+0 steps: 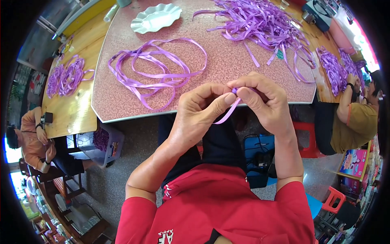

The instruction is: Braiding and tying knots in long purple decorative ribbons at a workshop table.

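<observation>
Both my hands meet just past the table's near edge, closed in pinches on one purple ribbon (228, 114). My left hand (203, 103) grips it between thumb and fingers, and my right hand (264, 101) pinches it at a small bunched spot between the thumbs. A short end of the ribbon curls down below my fingertips; the rest is hidden by the hands. On the speckled pink tabletop (227, 61), a loose looped bundle of purple ribbon (162, 76) lies left of my hands. A large tangled heap of purple ribbons (264, 22) covers the far right.
A white scalloped dish (156, 19) stands at the far left of the tabletop. More ribbon piles (67, 77) lie on the wooden table at left, others at right. One person (36, 138) sits at left, another (353, 114) at right. Red stools (306, 138) stand below.
</observation>
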Action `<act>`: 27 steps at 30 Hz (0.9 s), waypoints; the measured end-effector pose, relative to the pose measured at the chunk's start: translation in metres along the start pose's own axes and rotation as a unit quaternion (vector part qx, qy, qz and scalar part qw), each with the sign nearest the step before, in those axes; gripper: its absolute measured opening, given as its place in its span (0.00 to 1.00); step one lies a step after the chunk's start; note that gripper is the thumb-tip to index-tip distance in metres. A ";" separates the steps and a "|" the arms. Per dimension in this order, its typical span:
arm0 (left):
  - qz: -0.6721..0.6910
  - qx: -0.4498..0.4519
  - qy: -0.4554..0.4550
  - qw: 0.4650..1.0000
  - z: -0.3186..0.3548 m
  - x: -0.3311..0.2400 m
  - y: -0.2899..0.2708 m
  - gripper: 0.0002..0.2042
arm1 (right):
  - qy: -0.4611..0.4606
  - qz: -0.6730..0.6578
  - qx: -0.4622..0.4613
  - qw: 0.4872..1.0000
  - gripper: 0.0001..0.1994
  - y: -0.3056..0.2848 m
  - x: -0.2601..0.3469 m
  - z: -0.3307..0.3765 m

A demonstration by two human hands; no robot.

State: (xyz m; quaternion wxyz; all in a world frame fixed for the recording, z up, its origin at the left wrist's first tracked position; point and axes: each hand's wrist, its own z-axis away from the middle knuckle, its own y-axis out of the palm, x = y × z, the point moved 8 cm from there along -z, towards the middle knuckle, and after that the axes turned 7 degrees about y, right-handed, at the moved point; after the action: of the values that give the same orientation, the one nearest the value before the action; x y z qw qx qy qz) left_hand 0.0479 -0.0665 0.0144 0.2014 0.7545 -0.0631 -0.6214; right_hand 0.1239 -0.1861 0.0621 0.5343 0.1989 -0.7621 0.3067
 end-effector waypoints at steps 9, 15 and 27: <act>-0.067 0.007 0.034 0.997 0.000 -0.004 -0.005 0.08 | 0.042 -0.038 -0.044 0.997 0.08 -0.018 0.001 0.011; -0.050 0.051 0.054 0.996 -0.002 -0.004 0.002 0.07 | -0.047 -0.041 0.007 0.998 0.08 -0.015 0.005 0.010; -0.040 0.038 0.058 0.997 -0.010 -0.002 0.001 0.07 | 0.079 -0.161 0.010 0.984 0.07 -0.008 -0.020 0.011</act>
State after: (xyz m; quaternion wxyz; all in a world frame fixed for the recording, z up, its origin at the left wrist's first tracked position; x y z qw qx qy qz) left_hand 0.0575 -0.0649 0.0180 0.1509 0.7981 -0.0448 -0.5816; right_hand 0.1286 -0.2000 0.0432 0.6333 0.2991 -0.6724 0.2393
